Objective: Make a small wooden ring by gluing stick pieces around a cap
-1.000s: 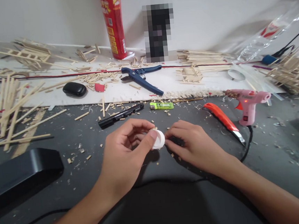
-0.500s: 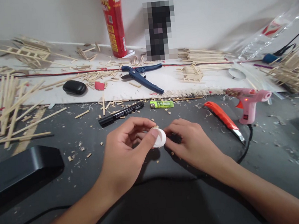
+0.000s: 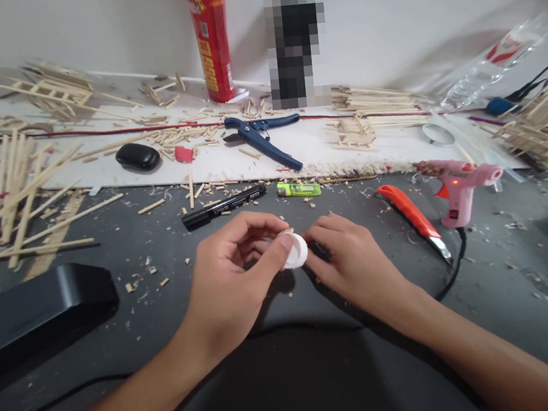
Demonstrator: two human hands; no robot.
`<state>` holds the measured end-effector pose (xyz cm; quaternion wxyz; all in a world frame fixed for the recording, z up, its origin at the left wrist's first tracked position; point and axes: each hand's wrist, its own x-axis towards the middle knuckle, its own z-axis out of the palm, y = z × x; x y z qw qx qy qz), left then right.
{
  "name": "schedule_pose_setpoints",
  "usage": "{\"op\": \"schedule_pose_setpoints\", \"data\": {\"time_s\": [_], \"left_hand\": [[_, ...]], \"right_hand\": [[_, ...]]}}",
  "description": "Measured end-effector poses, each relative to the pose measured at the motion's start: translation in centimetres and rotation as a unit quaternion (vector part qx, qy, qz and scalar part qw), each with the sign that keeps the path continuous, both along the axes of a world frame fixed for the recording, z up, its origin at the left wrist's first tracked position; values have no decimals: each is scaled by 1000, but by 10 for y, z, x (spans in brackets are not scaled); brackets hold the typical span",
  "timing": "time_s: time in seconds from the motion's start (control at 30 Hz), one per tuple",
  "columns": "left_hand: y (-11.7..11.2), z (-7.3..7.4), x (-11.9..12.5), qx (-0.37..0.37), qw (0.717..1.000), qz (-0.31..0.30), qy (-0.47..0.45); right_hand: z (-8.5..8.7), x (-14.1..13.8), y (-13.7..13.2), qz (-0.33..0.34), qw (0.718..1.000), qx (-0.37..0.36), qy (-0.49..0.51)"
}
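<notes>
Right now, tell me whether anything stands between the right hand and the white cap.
Nothing visible does. The right hand is right beside the white cap, though I can't tell whether they touch; the left hand pinches the cap.

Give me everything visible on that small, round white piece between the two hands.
The small, round, white plastic-looking piece resembles a cap: a raised rim around a shallow recess. It is tilted, recess facing the camera, above the dark grey tabletop. The left hand grips it, thumb overlapping its left side; the right hand is at its right edge, contact unclear.
</notes>
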<state>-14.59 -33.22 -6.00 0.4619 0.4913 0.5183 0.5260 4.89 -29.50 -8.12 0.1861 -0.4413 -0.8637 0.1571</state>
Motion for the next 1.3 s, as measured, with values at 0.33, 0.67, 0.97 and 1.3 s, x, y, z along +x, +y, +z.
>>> {"op": "schedule_pose_setpoints", "data": {"time_s": [0.33,0.67,0.97,1.3], "left_hand": [[0,3,0,4,1000,10,1],[2,1,1,8,1000,4,0],[3,1,0,15,1000,16,13],[-3,2,-2,52,992,39,113]], "right_hand": [[-1,-2,0,1,1000,24,-2],[-1,-2,3,43,997,59,-39],[0,-3,5,52,994,40,-82],[23,16,6,-53,976,-138,159]]}}
